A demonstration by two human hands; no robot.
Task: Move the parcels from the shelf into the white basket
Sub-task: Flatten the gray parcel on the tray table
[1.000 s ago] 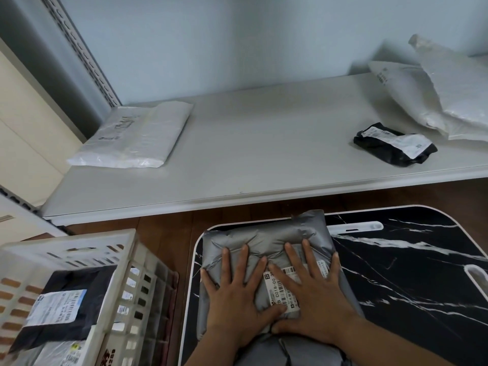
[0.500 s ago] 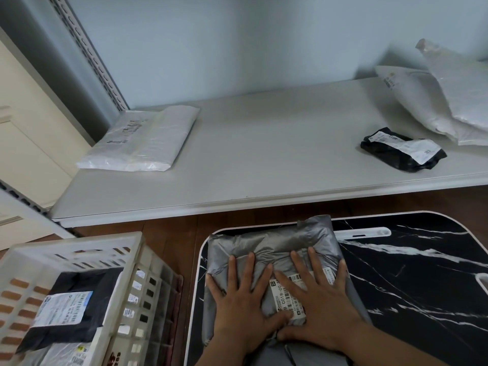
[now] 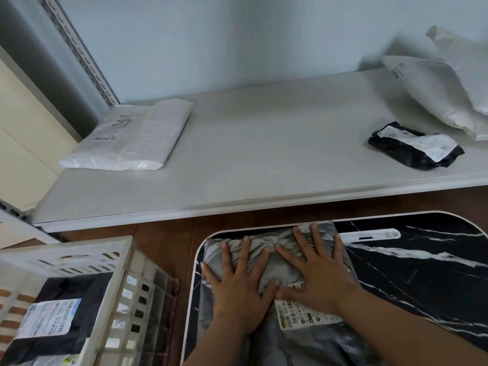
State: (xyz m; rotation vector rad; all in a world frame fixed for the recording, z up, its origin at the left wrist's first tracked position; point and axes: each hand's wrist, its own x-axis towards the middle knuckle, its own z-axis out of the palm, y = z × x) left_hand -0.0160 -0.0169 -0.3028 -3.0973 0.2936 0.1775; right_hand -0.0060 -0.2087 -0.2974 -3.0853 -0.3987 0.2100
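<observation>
A grey plastic parcel (image 3: 266,241) with a white label lies on the black marble-pattern table (image 3: 422,273). My left hand (image 3: 237,291) and my right hand (image 3: 319,276) press flat on it, fingers spread, side by side. The white basket (image 3: 126,262) stands at the lower left and holds a black parcel (image 3: 60,320) with a label. On the white shelf (image 3: 264,154) lie a flat white parcel (image 3: 132,138) at the left, a small black parcel (image 3: 414,146) at the right, and white padded parcels (image 3: 438,91) at the far right.
A perforated shelf upright (image 3: 79,48) rises at the back left beside a cream panel (image 3: 23,133). Brown floor (image 3: 163,249) shows between the shelf, the basket and the table. A white slot handle (image 3: 369,235) is set in the table top.
Both hands have slid forward over the grey parcel toward its far edge, uncovering more of the label near my wrists. The view has shifted slightly.
</observation>
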